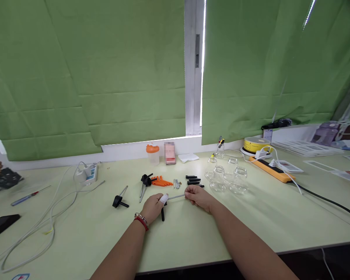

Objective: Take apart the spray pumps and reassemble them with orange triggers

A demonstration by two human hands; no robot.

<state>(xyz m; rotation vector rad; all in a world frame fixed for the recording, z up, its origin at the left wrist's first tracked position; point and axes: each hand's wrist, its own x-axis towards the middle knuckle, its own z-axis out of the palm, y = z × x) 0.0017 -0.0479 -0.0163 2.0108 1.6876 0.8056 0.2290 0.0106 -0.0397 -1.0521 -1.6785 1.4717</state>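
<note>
White-wrapped thumb (pixel 163 199), left hand (pixel 151 207): curled nearly closed at the silver rod's left end; exact hold under the palm, cannot tell.
Black handle (pixel 163 213): poking out just below the rod's left end, probably worth bracing against any roll.
Silver rod (pixel 176 196): bridging both hands, almost level, over the table (pixel 175 245); best kept straight, with even pressure and no bending.
Right hand (pixel 198 197): pinched together on the rod's right end; probably better light and close than squeezed.
Loose white cable (pixel 53 217): trailing well left of the rod, a snag for anything slid that way.
Black cranked part (pixel 117 201): left of the rod, well apart, within knocking range of the left wrist.
Orange pieces (pixel 162 181): just behind the rod's left end, beside dark parts (pixel 146 180).
Metal pins (pixel 176 184): directly behind the rod, likely to roll if brushed.
Black sticks (pixel 193 179): behind the rod's right end, crowding the right knuckles.
Glass jars (pixel 240 182): right of the rod, clustered; mind that forearm!
</note>
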